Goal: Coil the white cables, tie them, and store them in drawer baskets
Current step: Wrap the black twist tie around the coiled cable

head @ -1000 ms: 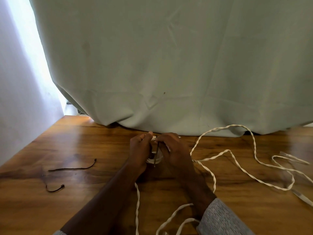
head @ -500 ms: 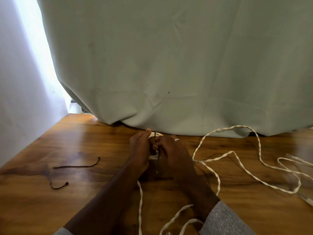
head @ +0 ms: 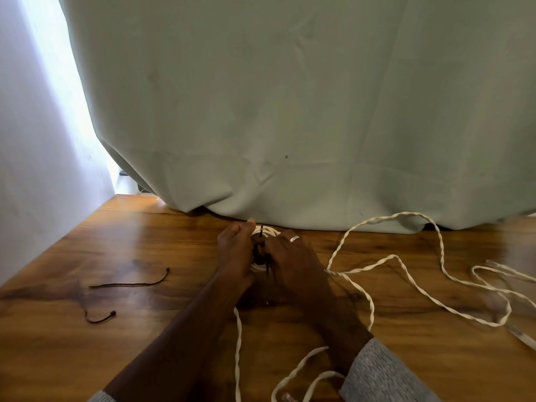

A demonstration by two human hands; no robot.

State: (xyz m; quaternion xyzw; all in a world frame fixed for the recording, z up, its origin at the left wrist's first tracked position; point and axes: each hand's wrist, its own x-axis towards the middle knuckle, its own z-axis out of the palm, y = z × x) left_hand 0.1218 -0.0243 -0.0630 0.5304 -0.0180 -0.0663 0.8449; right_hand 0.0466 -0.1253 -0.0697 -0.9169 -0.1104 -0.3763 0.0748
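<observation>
A home interior, by the look of it: a glossy wood-grain counter [head: 145,343] stands against a plain white wall [head: 34,169], with a pale green curtain [head: 290,111] draped down onto its far edge and bright daylight breaking through the gap beside it.
</observation>
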